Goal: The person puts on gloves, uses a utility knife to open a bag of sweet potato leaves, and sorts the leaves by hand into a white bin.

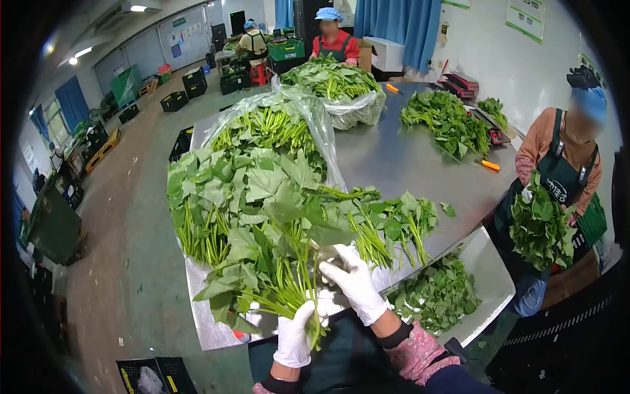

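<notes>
My left hand (pixel 296 336), in a white glove, is closed around the lower stems of a bunch of leafy greens (pixel 279 282). The leaves fan out to the left and upward, over the table's near edge. Just right of that bunch is my gloved right hand (pixel 354 284), its fingers bent together beside the upright stems. What its fingertips pinch, if anything, is hidden among the leaves. A large heap of greens (pixel 243 184) lies directly beyond both hands. Smaller bunches (pixel 387 226) rest on the metal table to the right.
A white tub (pixel 495 295) with loose leaves stands below the table's right edge. Plastic-lined greens (pixel 335 85), orange-handled tools (pixel 490 165) and red scales (pixel 459 85) are farther off. One co-worker (pixel 558 177) holds greens at right; another person (pixel 335 43) is across the table.
</notes>
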Motion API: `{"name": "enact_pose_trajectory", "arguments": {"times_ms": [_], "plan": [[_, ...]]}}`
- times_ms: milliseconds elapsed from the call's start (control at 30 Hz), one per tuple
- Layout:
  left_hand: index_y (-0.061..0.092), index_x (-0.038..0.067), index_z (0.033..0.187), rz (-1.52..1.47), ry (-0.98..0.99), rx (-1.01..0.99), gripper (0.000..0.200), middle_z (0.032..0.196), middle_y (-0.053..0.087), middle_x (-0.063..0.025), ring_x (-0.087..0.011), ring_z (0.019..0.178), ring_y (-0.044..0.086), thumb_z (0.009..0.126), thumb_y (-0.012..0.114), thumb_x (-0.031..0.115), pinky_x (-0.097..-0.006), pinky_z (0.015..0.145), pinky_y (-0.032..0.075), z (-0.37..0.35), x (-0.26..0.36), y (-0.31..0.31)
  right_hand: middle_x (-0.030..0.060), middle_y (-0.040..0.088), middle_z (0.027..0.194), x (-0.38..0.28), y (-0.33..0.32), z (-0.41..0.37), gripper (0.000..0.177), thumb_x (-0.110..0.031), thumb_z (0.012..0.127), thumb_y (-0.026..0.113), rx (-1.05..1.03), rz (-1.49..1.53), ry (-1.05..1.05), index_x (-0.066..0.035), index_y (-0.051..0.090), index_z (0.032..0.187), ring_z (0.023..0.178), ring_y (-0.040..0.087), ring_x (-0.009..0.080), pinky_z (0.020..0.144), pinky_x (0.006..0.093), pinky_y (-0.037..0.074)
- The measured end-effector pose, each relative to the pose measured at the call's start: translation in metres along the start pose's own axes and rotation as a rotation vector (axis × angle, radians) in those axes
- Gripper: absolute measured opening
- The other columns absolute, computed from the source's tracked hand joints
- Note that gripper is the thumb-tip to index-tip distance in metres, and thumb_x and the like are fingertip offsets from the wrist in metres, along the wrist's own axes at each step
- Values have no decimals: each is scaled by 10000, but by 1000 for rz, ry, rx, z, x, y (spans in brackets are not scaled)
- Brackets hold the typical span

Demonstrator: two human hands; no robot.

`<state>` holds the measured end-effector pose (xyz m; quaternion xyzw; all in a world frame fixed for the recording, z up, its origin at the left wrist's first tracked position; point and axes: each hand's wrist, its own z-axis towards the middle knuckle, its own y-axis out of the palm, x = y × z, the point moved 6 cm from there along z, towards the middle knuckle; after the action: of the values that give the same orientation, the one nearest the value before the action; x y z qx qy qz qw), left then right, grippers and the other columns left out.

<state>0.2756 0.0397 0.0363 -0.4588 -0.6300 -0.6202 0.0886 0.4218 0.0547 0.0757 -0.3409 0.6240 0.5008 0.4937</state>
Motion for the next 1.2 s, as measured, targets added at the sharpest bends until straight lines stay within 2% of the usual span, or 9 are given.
{"name": "enact_pose_trajectory", "arguments": {"times_ms": [133, 267, 500, 567, 633, 700, 833, 1000, 1200], "plan": [[558, -13, 1076, 2, -84, -50, 182, 768, 610, -90, -170, 628, 582, 931, 598, 88, -308, 554, 500, 0, -7, -3, -4, 643, 996, 0, -4, 0, 321, -61, 908, 648, -28, -52, -12, -55, 595, 1225, 735, 533, 51, 612, 210, 446], [538, -61, 1156, 47, -151, -58, 273, 717, 585, -99, -176, 575, 536, 930, 575, 89, -328, 537, 464, 1, -14, -4, 27, 661, 974, -25, -12, 2, 223, -47, 905, 633, -14, -604, -362, -43, 647, 1128, 731, 564, 94, 652, 247, 466], [544, -39, 1110, -31, -140, -18, 223, 744, 606, -104, -188, 593, 564, 926, 588, 79, -335, 547, 483, 5, -8, -14, 33, 607, 857, -84, -154, -24, 206, -186, 990, 516, 700, 150, -628, -16, 612, 1056, 703, 552, 92, 596, 260, 462], [546, -35, 1109, 45, -120, 50, 217, 754, 610, -99, -185, 607, 576, 927, 592, 74, -325, 552, 497, 8, -4, -15, 26, 588, 808, -65, -212, -43, 224, -198, 992, 504, 557, 559, -551, -16, 627, 1032, 653, 541, 88, 581, 250, 461], [550, -30, 1103, 99, -109, 83, 207, 765, 615, -94, -178, 620, 587, 927, 598, 69, -314, 555, 509, 10, -4, -19, 41, 623, 821, -38, -252, -71, 218, -158, 984, 516, 726, -97, -76, -15, 666, 1053, 628, 559, 95, 560, 245, 464], [557, -23, 1091, 131, -106, 80, 195, 778, 620, -90, -170, 632, 597, 924, 606, 66, -302, 555, 519, 15, -14, -22, 50, 672, 880, 20, -273, -84, 214, -111, 966, 550, 732, -974, -83, -25, 692, 1101, 643, 587, 92, 579, 230, 483], [589, 2, 1099, 160, -140, 19, 195, 798, 656, -73, -124, 625, 607, 933, 617, 99, -260, 565, 521, 15, -20, -2, 83, 693, 897, 19, -137, -61, 227, -44, 935, 557, 389, -358, 88, -29, 689, 1119, 679, 633, 88, 563, 199, 485], [614, 5, 1056, 269, -65, 76, 147, 774, 650, -43, -91, 632, 588, 942, 606, 98, -221, 566, 487, 7, -21, -2, 47, 689, 833, -47, -29, -55, 318, -14, 811, 741, 174, -747, -541, -7, 673, 1121, 632, 569, 66, 562, 217, 463], [641, -5, 1009, 417, -13, 146, 125, 844, 674, -38, -87, 724, 594, 957, 604, 103, -229, 679, 474, 0, -23, -7, 9, 598, 642, -19, -13, -26, 220, -147, 852, 736, 222, -833, -270, -25, 657, 1018, 540, 534, 69, 510, 226, 435]]}}
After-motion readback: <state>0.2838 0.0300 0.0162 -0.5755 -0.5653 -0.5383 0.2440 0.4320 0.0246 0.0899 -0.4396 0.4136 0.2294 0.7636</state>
